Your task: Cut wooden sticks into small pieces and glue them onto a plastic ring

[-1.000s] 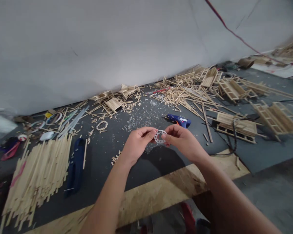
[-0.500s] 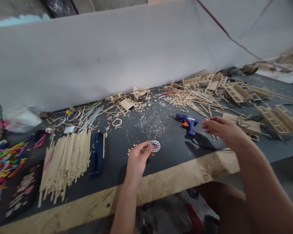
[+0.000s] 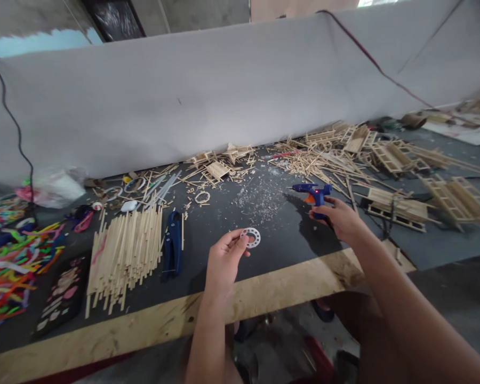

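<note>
Pinched between the thumb and fingers of my left hand (image 3: pixel 229 255) is a flat white ring with small holes (image 3: pixel 256 238), held above the front of the dark table. My right hand (image 3: pixel 338 216) is wrapped around the handle of a blue glue gun (image 3: pixel 312 191) with an orange trigger. The gun is raised off the table, its nozzle pointing left, and a small red light shows on it. Left of my left hand lie a dark blue cutter (image 3: pixel 173 246) and a pile of thin wooden sticks (image 3: pixel 126 253). A small wooden ring (image 3: pixel 202 198) lies further back.
Wooden stick frames (image 3: pixel 396 157) and loose sticks (image 3: pixel 320 160) cover the back right. Crumbs and glue scraps (image 3: pixel 260 197) litter the middle. Coloured pipe cleaners (image 3: pixel 12 272) and a dark patterned phone-like case (image 3: pixel 62 293) lie at left. A pale wooden edge (image 3: pixel 144 325) runs along the front.
My right hand has moved left, taken the glue gun by its handle and lifted it from the table. My left hand still holds the white ring. The view has shifted slightly.
</note>
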Tool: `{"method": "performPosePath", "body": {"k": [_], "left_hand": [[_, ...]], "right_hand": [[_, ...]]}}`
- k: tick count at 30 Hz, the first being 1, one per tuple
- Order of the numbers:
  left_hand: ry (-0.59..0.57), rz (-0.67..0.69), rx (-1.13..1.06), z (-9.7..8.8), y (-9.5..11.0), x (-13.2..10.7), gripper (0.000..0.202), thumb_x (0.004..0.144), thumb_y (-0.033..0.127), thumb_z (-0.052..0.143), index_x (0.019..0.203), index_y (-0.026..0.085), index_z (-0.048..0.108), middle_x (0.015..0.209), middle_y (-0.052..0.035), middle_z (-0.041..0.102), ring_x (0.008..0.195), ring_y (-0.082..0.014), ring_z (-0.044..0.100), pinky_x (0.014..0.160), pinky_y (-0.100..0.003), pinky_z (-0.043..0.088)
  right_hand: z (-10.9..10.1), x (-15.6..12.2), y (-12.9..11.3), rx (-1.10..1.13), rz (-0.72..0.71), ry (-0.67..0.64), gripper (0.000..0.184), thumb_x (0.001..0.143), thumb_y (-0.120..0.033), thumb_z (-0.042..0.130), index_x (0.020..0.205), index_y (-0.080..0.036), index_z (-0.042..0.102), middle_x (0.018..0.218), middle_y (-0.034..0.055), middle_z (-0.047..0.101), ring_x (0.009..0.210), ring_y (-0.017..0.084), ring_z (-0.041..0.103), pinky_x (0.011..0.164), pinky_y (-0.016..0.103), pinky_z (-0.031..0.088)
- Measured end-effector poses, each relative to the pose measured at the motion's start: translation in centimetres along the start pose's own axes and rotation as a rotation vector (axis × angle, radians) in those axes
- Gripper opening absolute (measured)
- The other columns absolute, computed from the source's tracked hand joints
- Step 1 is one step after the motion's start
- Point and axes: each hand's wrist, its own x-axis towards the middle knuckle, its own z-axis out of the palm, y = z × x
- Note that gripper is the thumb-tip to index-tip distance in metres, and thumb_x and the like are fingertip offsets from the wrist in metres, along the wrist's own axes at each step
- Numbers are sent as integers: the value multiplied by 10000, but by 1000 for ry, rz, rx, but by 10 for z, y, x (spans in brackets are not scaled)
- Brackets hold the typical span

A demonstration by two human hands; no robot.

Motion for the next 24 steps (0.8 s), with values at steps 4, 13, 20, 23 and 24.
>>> {"method": "performPosePath", "body": {"k": [4, 13, 20, 23, 24], "left_hand": [[36, -15, 47, -3, -2, 6, 366, 741, 377, 614, 1032, 156, 632, 776, -44, 675, 600, -119, 559, 572, -243, 468], [-40, -79, -34, 8, -3, 20, 390, 731, 372, 630, 1042, 140, 587, 815, -67, 667, 578, -118, 553, 483, -227, 417], [-61, -90, -22, 9, -1, 16, 303, 732, 361, 622, 970, 174, 631, 766, -43, 662, 641, -146, 576, 527, -245, 457], [-42, -70, 63, 8, -5, 18, 255, 754, 350, 587, 946, 194, 647, 682, -13, 615, 652, -149, 570, 547, -242, 455], [-39, -69, 101, 8, -6, 19, 250, 761, 352, 574, 944, 200, 649, 672, -11, 606, 654, -153, 571, 546, -242, 449]], "right_hand": [[0, -12, -7, 3, 65, -61, 208, 623, -177, 689, 786, -186, 561, 625, 9, 599, 554, 129, 606, 331, 151, 387], [9, -36, -15, 201, 177, -270, 175, 703, -333, 672, 792, -215, 577, 600, -30, 502, 642, 152, 591, 644, 324, 565], [22, -57, -8, 157, 146, -350, 208, 705, -346, 675, 836, -196, 617, 745, 38, 609, 716, 191, 615, 546, 296, 518], [28, -61, -8, 168, 130, -385, 205, 719, -356, 661, 819, -180, 632, 819, 64, 633, 748, 200, 616, 496, 264, 480], [29, -61, -9, 178, 121, -394, 199, 727, -356, 654, 808, -176, 635, 816, 63, 631, 736, 195, 613, 473, 251, 460]]}}
